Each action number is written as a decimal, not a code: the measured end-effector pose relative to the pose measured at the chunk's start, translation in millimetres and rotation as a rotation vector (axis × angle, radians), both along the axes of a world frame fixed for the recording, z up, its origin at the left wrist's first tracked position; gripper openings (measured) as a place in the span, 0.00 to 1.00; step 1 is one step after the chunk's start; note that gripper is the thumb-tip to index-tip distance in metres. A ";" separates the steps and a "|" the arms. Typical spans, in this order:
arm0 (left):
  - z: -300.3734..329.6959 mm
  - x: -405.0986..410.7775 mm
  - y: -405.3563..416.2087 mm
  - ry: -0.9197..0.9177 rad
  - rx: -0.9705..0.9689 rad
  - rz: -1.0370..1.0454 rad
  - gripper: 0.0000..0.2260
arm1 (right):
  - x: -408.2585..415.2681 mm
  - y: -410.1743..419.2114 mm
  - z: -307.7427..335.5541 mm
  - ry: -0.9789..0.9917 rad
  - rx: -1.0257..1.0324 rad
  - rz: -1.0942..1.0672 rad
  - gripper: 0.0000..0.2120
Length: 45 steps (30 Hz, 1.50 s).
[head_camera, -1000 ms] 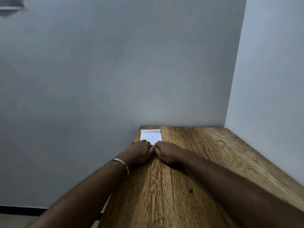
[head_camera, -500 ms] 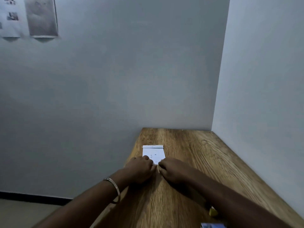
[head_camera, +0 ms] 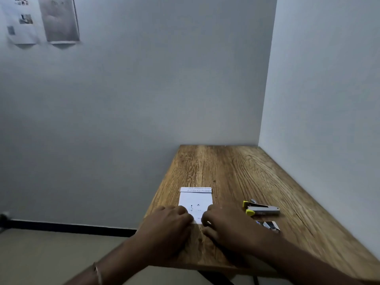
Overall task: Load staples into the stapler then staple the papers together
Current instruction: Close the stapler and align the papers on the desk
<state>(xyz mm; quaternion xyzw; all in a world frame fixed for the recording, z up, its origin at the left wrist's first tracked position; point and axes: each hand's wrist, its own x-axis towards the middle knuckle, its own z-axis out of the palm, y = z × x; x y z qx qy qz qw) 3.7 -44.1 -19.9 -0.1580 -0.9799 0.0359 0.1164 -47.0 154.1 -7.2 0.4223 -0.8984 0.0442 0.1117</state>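
Head-camera view: fingertips of both hands press down on the near edge of a small white stack of papers (head_camera: 195, 202). Left hand (head_camera: 167, 225) lies palm down, fingers together and flat on the near left corner; right hand (head_camera: 226, 225) lies palm down, fingers curled slightly, tips on the near right corner. Neither hand grips anything. A thin silver bangle (head_camera: 98, 273) circles the left wrist.

Compared with half a second ago, the hands and papers sit in the same pose, but the camera has tilted down, so more of the table shows, including the stapler, which was mostly out of view.

The papers lie flat on a brown wood-grain table (head_camera: 236, 171); a lower sheet with printed text peeks out at their far edge. At 3 o'clock from the papers, well apart, lies a grey metal stapler with yellow ends (head_camera: 261, 209), opened out. Just beside it, at its 6 o'clock, rests a small silvery box of staples (head_camera: 268, 225), blurred.

Grey walls meet at the table's far right corner; two paper posters (head_camera: 41, 19) hang at 11 o'clock.
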 end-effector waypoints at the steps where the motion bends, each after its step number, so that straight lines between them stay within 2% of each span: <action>1: 0.5 4.6 0.4 0.007 0.007 -0.007 0.18 | 4.7 1.9 -0.2 0.017 -0.009 0.013 0.12; 9: -3.3 -6.6 -16.3 0.007 0.238 -0.042 0.18 | -7.1 -0.2 0.7 -0.065 -0.119 0.016 0.18; 14: -4.2 -13.2 -28.6 -0.022 0.318 -0.068 0.16 | -11.3 -1.9 1.4 -0.062 -0.133 0.042 0.15; 19: 0.1 -12.9 -31.9 0.022 0.374 -0.083 0.09 | -11.5 -1.8 2.3 -0.043 -0.138 0.077 0.13; 27: 2.4 -15.2 -30.6 0.018 0.481 -0.023 0.06 | -17.2 -6.5 3.0 -0.030 -0.215 0.043 0.11; 38: 11.5 -17.2 -27.6 0.003 0.474 0.030 0.05 | -21.4 -11.1 8.4 -0.156 -0.229 0.010 0.09; 45: 4.8 -5.7 -18.8 0.000 0.240 -0.024 0.06 | -9.8 -9.9 7.4 -0.061 -0.144 0.059 0.10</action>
